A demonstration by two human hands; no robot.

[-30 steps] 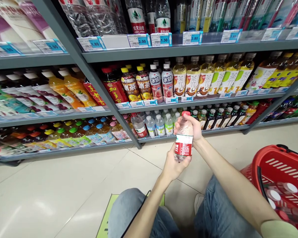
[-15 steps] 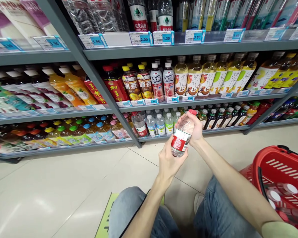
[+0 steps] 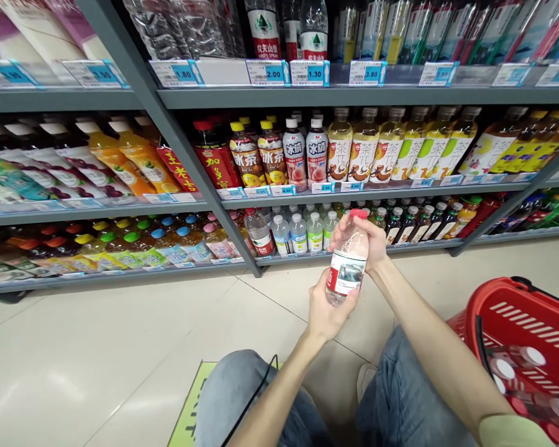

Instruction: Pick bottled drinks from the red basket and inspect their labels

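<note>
A clear water bottle [image 3: 347,270] with a red cap and a red and white label is held between my two hands, slightly tilted, in front of the bottom shelf. My left hand [image 3: 326,310] grips its lower end, thumb and fingers around the base. Around the neck and shoulder, just under the cap, wraps my right hand [image 3: 375,242]. A picture panel on the label faces me. Behind the bottle, small bottles with white caps [image 3: 299,233] stand on the bottom shelf, beside a larger red-capped water bottle [image 3: 259,233].
Grey shelving [image 3: 335,98] packed with drinks spans the view, with price tags along its edges. At the right, a red shopping basket [image 3: 482,298] on the tiled floor [image 3: 135,335] holds several bottles. My bent knees [image 3: 233,391] are below, beside a green floor sticker [image 3: 186,410].
The bottle has been turned in my hands, so the label's picture panel shows where the red text was. It stands a little more upright, and both hands still hold it.
</note>
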